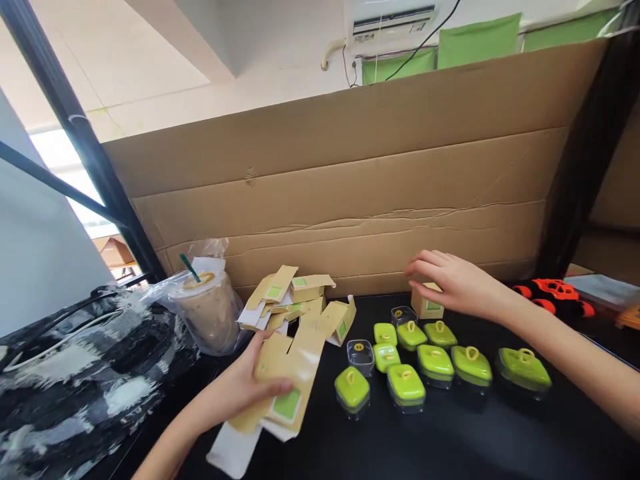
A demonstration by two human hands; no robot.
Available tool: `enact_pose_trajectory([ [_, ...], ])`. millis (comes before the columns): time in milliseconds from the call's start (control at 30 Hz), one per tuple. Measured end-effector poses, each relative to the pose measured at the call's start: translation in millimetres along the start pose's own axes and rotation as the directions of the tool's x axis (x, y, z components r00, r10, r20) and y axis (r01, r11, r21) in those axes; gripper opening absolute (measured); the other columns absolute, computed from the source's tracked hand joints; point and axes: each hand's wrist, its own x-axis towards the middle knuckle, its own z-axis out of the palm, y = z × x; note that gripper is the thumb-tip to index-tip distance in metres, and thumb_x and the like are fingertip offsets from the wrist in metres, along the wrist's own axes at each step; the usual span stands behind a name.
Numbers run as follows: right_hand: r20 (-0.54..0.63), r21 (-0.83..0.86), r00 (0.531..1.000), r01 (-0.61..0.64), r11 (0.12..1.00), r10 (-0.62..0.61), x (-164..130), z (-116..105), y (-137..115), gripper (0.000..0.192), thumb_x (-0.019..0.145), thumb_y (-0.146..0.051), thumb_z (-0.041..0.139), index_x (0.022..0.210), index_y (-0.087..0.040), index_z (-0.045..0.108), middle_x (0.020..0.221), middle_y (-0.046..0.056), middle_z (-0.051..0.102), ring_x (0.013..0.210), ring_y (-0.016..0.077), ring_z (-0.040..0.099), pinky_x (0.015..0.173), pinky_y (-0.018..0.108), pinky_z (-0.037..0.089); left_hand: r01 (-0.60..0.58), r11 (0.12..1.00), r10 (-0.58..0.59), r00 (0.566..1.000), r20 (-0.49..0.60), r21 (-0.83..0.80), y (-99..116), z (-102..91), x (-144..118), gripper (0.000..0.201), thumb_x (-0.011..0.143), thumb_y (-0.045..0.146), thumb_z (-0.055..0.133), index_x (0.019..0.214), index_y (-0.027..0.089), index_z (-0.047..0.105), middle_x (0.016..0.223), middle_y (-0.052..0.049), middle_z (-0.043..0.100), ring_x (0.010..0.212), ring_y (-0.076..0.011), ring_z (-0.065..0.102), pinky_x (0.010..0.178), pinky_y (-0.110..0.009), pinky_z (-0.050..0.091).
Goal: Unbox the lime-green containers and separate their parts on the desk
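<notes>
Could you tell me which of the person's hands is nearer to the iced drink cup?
The left. The left hand, holding flat cardboard packs, is just right of and below the drink cup. The right hand is far to its right, over a small box.

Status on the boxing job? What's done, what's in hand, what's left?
Done: one small box stands folded at the back. In hand: the left hand holds flat cartons; the right hand rests over that small box. Left: green-lidded containers sit unboxed on the table, two without lids, plus a pile of unfolded cartons.
</notes>
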Motion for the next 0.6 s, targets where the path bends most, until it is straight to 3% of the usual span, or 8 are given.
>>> enact_pose_trajectory([
  [133,0.154,0.056,0.981,-0.129,0.99,0.119,1.1,30.7,55.3,0.049,0.067,-0.036,0.061,0.111,-0.016,0.06,0.108,0.017,0.064,0.097,0.0351,0.062,0.08,0.047,0.049,0.04,0.902,-0.1,0.988,0.118,0.431,-17.5,-22.1,-11.1,0.071,0.063,0.035,0.077,0.125,0.023,0.043,0.112,-0.006,0.066,0.105,-0.0286,0.061,0.091,-0.037,0.047],
  [200,0.211,0.097,0.969,-0.153,0.984,0.13,-2.9,47.1,70.8,0.049,0.062,-0.037,0.063,0.106,-0.016,0.063,0.103,0.017,0.066,0.094,0.035,0.064,0.079,0.046,0.05,0.0,0.811,-0.049,0.997,0.067,0.586,-27.1,-28.1,-10.2,0.072,0.061,0.038,0.077,0.125,0.021,0.048,0.12,-0.01,0.06,0.115,-0.0326,0.054,0.099,-0.043,0.039],
  [300,0.252,0.169,0.962,-0.152,0.974,0.107,-9.7,58.5,80.5,0.044,0.066,-0.038,0.059,0.103,-0.015,0.063,0.102,0.015,0.068,0.093,0.0306,0.065,0.081,0.041,0.051,-0.091,0.635,0.131,0.991,0.01,0.767,-41.4,-36.6,-3.6,0.061,0.067,0.035,0.07,0.124,0.02,0.052,0.12,-0.012,0.057,0.117,-0.0333,0.049,0.101,-0.048,0.035],
  [433,0.225,0.22,0.969,-0.149,0.964,0.098,-13.4,46.4,81.4,0.043,0.064,-0.037,0.063,0.101,-0.016,0.061,0.102,0.013,0.066,0.096,0.0291,0.063,0.083,0.039,0.05,-0.208,0.483,0.368,0.929,0.018,0.85,-50.7,-42.2,5.1,0.042,0.079,0.025,0.055,0.121,0.026,0.054,0.125,-0.009,0.053,0.114,-0.031,0.049,0.097,-0.05,0.038],
  [500,0.182,0.22,0.976,-0.159,0.962,0.12,-11.9,34.2,77.7,0.042,0.064,-0.035,0.064,0.101,-0.016,0.058,0.101,0.013,0.064,0.094,0.0298,0.062,0.081,0.04,0.049,-0.248,0.475,0.456,0.89,0.005,0.844,-44.5,-34.6,8.1,0.036,0.084,0.028,0.052,0.12,0.027,0.054,0.125,-0.009,0.053,0.115,-0.0308,0.048,0.097,-0.05,0.038],
  [600,0.076,0.217,0.985,-0.169,0.961,0.156,-6.9,14.0,58.1,0.042,0.069,-0.039,0.063,0.104,-0.018,0.052,0.104,0.013,0.059,0.096,0.0303,0.059,0.083,0.043,0.047,-0.37,0.52,0.555,0.831,0.024,0.77,-18.6,-3.5,11.5,0.04,0.087,0.033,0.052,0.126,0.027,0.048,0.128,-0.009,0.052,0.121,-0.0288,0.045,0.103,-0.047,0.036],
])
